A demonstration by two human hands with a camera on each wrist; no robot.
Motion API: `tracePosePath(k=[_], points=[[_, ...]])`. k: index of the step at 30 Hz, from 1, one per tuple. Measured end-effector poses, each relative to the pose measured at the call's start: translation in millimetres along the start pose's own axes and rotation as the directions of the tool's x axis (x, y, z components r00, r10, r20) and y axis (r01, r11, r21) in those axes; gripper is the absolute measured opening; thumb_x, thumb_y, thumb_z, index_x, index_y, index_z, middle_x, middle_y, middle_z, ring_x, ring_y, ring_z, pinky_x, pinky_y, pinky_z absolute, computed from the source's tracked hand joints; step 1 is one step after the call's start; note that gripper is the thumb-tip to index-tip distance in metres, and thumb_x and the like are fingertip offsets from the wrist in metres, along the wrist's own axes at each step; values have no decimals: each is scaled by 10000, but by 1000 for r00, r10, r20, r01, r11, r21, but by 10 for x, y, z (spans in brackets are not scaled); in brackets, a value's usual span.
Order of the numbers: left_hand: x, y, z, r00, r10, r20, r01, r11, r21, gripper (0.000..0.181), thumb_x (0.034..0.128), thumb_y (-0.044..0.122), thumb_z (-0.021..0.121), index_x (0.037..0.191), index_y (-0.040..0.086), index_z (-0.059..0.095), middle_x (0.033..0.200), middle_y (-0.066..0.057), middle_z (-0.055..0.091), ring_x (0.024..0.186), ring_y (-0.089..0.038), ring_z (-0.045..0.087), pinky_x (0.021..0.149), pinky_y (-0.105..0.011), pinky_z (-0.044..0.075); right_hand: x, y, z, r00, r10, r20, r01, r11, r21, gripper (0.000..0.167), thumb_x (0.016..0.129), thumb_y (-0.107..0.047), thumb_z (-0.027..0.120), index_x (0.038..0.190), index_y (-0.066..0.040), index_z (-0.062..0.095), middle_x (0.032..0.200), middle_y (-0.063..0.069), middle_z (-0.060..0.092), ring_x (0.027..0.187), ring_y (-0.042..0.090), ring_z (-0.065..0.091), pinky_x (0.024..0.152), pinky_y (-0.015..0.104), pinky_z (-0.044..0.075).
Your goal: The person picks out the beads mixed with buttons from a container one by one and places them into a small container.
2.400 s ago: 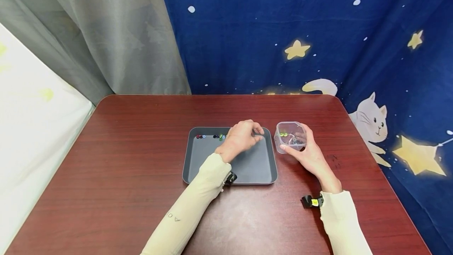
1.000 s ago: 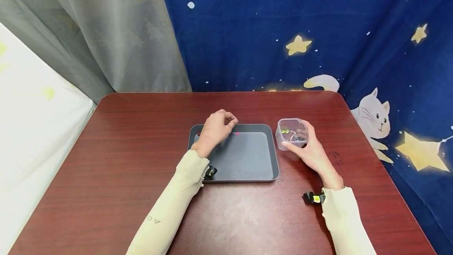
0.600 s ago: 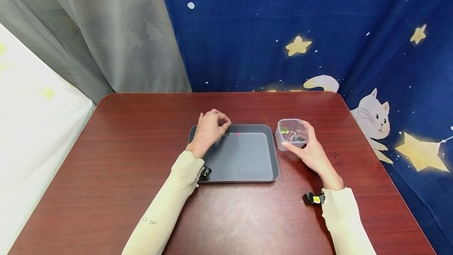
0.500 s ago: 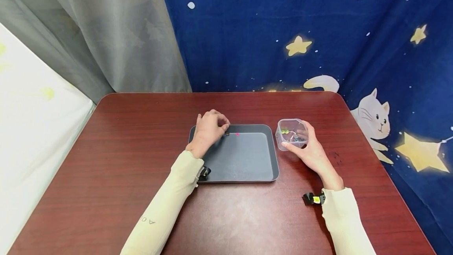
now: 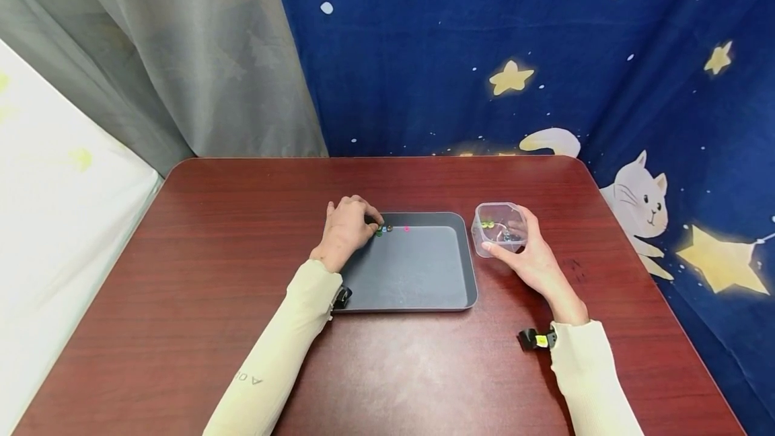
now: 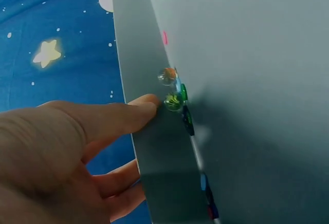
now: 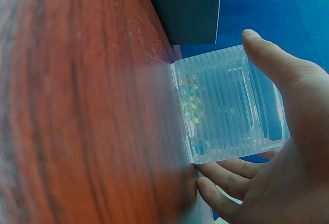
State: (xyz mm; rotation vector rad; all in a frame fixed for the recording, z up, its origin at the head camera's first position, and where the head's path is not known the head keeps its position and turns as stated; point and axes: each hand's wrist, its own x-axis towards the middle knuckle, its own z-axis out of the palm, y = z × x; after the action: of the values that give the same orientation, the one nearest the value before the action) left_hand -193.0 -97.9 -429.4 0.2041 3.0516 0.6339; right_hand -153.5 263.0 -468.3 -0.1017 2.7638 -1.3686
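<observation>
In the head view my left hand (image 5: 346, 227) reaches over the left end of the grey tray (image 5: 418, 274). Its thumb and forefinger tips are close together beside several small glass pieces along the tray's far wall. In the left wrist view these include a clear marble with a green swirl (image 6: 173, 101), right by the fingertips, and one with an orange swirl (image 6: 167, 76). A green piece (image 6: 184, 92) and a dark piece (image 6: 188, 120) lie alongside. My right hand (image 5: 535, 258) grips a clear plastic box (image 5: 499, 231) holding several small coloured pieces, right of the tray.
A pink piece (image 5: 407, 229) lies farther right by the same wall. In the left wrist view, a light blue piece (image 6: 203, 182) and a red piece (image 6: 213, 212) sit toward the other end. The dark red wooden table (image 5: 242, 234) reaches back to the curtains.
My left hand has moved left along the tray's far wall, uncovering the pink piece, then the brown, blue and green ones. The right hand keeps its grip on the box.
</observation>
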Motion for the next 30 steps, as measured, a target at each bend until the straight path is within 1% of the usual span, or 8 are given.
tracePosePath(k=[3, 6, 9, 12, 16, 20, 25, 30], points=[[-1, -21, 27, 1000, 2, 25, -3, 1000, 11, 149, 924, 156, 763, 1015, 242, 843, 1316, -63, 695, 1356, -323, 557, 1225, -705, 254, -1, 8, 3, 1000, 1, -2, -1, 1000, -1, 1044, 903, -495, 789, 1648, -274, 92, 1592, 208, 385, 1462, 410, 405, 1184, 682, 347], [-5, -34, 55, 999, 12, 34, -13, 999, 33, 166, 925, 164, 768, 1045, 251, 842, 1319, -59, 693, 1335, -312, 570, 1206, -642, 313, -2, 13, 2, 1000, 0, -2, 0, 1000, 1, 1042, 903, -496, 787, 1646, -281, 90, 1596, 206, 383, 1469, 406, 399, 1184, 687, 346], [-13, -60, 89, 999, 22, 31, -24, 998, 56, 178, 924, 167, 774, 1061, 261, 839, 1301, -32, 699, 1292, -289, 591, 1139, -557, 379, 0, 17, -1, 1000, 4, 2, -4, 1000, 1, 1048, 903, -505, 784, 1647, -282, 81, 1600, 206, 376, 1468, 407, 395, 1184, 691, 344], [-16, -97, 125, 999, 34, 17, -34, 998, 61, 190, 918, 150, 780, 1059, 262, 839, 1276, -4, 711, 1255, -262, 617, 1065, -501, 409, 3, 11, -1, 1000, 9, 5, -9, 1000, 0, 1053, 901, -511, 784, 1648, -279, 78, 1603, 207, 375, 1472, 408, 393, 1188, 691, 337], [-10, -131, 150, 999, 52, -7, -52, 997, 49, 197, 893, 111, 793, 1028, 245, 844, 1230, 11, 738, 1205, -236, 664, 1023, -488, 421, 6, 9, 1, 1000, 13, 8, -13, 1000, 0, 1053, 900, -510, 785, 1647, -278, 80, 1604, 208, 372, 1473, 411, 392, 1192, 693, 330], [-1, -143, 161, 998, 66, -22, -64, 997, 48, 176, 883, 114, 805, 1007, 232, 847, 1191, 14, 759, 1150, -234, 694, 1008, -495, 438, 7, 17, 3, 1000, 10, 4, -10, 1000, 1, 1048, 900, -503, 788, 1646, -277, 88, 1602, 208, 376, 1470, 410, 396, 1190, 687, 335], [-8, -147, 160, 998, 59, -29, -57, 997, 53, 131, 884, 162, 823, 993, 231, 848, 1164, 26, 770, 1116, -235, 707, 1016, -502, 452, 12, 8, 4, 1000, 4, 5, -4, 1000, 4, 1037, 905, -485, 789, 1647, -289, 92, 1606, 202, 377, 1477, 398, 394, 1193, 679, 335], [-15, -136, 157, 998, 55, -29, -54, 997, 49, 114, 882, 172, 830, 981, 226, 849, 1148, 28, 775, 1114, -236, 708, 1022, -504, 454, -7, -16, -14, 1000, 4, 9, -4, 1000, 18, 1038, 904, -462, 798, 1649, -305, 92, 1610, 201, 374, 1479, 398, 391, 1193, 678, 334]])
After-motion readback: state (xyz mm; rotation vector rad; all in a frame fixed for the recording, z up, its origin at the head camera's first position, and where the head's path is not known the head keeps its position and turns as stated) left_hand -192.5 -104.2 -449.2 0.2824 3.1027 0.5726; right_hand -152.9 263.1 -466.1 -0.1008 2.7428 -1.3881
